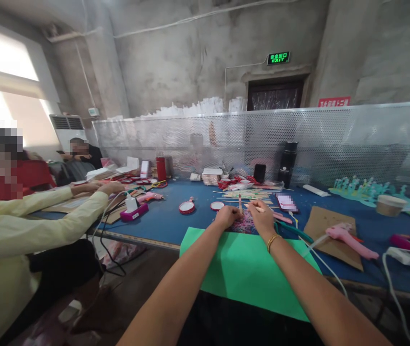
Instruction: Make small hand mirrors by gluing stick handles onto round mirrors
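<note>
Near the table edge, my left hand (228, 217) is closed, its fingertips at the lower end of a thin, flat brownish stick (240, 202) that stands upright. My right hand (262, 216) is closed around a pale, slim, pencil-like tool (256, 208), its tip pointing toward the stick. Under and between both hands lies a tangled heap of pink and purple strings (247, 223). A green sheet (248, 269) hangs over the table edge beneath my forearms. Just behind my hands, several thin wooden sticks (244, 195) are spread out. What my left fingertips grip is partly hidden.
To the right, a pink glue gun (352, 240) rests on cardboard (318, 221), with cables nearby. Two round red-rimmed pieces (186, 207) lie left of my hands. A phone (287, 202) and black bottle (288, 163) stand behind. A co-worker's arms (64, 211) reach in at left.
</note>
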Tool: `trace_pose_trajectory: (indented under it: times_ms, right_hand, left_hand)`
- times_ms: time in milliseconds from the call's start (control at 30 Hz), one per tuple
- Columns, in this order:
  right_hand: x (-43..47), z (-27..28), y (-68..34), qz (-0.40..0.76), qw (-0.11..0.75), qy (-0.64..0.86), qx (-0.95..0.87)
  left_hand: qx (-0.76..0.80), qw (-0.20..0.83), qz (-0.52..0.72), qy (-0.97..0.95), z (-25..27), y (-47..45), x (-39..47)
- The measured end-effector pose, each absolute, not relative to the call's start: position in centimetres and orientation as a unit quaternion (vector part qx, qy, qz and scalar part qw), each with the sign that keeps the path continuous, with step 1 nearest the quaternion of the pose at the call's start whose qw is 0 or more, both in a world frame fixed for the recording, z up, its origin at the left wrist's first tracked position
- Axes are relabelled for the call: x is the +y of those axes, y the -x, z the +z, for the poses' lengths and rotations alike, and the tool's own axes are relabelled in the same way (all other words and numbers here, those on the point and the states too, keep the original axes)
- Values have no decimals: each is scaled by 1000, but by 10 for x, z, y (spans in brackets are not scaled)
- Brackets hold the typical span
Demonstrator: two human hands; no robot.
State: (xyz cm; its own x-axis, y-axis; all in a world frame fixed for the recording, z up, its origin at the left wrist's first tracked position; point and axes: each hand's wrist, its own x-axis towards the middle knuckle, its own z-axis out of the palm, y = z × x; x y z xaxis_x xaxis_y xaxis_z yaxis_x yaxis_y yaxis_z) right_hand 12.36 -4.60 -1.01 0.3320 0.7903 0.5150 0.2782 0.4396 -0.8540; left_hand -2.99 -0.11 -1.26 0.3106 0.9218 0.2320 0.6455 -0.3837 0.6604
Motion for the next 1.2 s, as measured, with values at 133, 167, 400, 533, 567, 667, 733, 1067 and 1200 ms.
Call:
trace_pose_trajectory:
  times_ms: [133,167,400,533,567,667,733,1067,1200]
  right_hand:
    - [-46,-10,-124,192,657,507,-523]
    - [-45,-11,-124,192,658,510,-519]
    - [-39,-16,-123,212,651,501,-529]
    - [-37,-18,-124,213,638,499,-546]
    - [-37,-18,-124,209,635,503,-548]
    - [-39,-18,-126,188,634,523,-538]
    - [-40,-17,-126,187,641,523,-530]
    - [-40,-17,-125,208,640,503,-542]
    - [-37,-18,-127,212,643,510,-530]
  left_hand:
    - [497,238,301,-778,-13,30,-1]
    - [496,240,299,-779,-13,30,0]
    - [494,239,301,-780,-15,30,2]
    - [499,238,305,-776,-14,30,0]
    - [500,237,306,-775,-14,30,0]
    - [498,237,306,-776,-13,29,-1]
    - [493,241,304,-779,-13,29,-2]
    - [498,247,297,-777,-13,29,-2]
    - [499,246,294,-777,-14,28,0]
